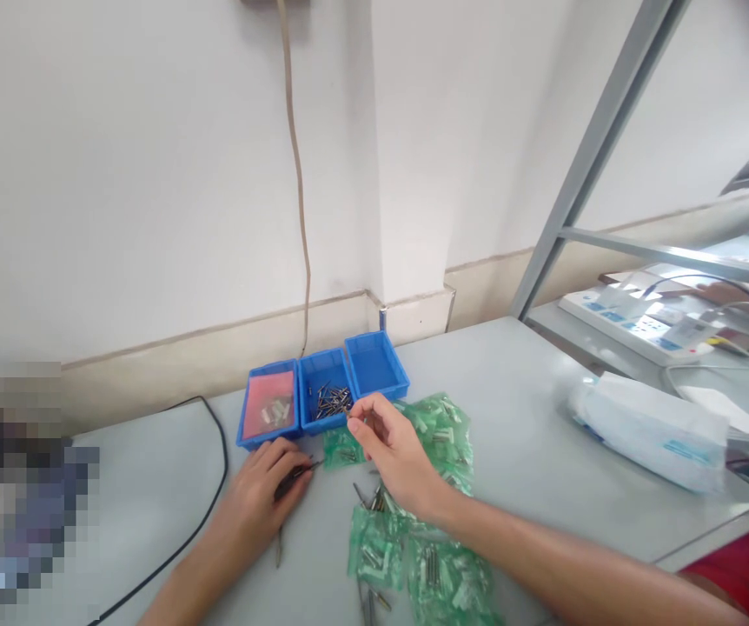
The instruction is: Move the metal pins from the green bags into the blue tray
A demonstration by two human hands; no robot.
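Pale grey tabletop point(505, 369) below. At seven o'clock, my left fingers point(283, 450) hold a slim dark metal rod point(292, 477), probably light, stiff, best pinched mid-shaft. Right fingers point(378, 407) curl narrow, grip unclear.

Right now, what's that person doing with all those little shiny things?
Someone is working at a table. The left hand holds a dark, slim piece. The right hand is pinched by the front corner of the middle blue tray; anything in its grip is too small to tell. Shiny metal pieces lie in that tray, with green bags nearby.
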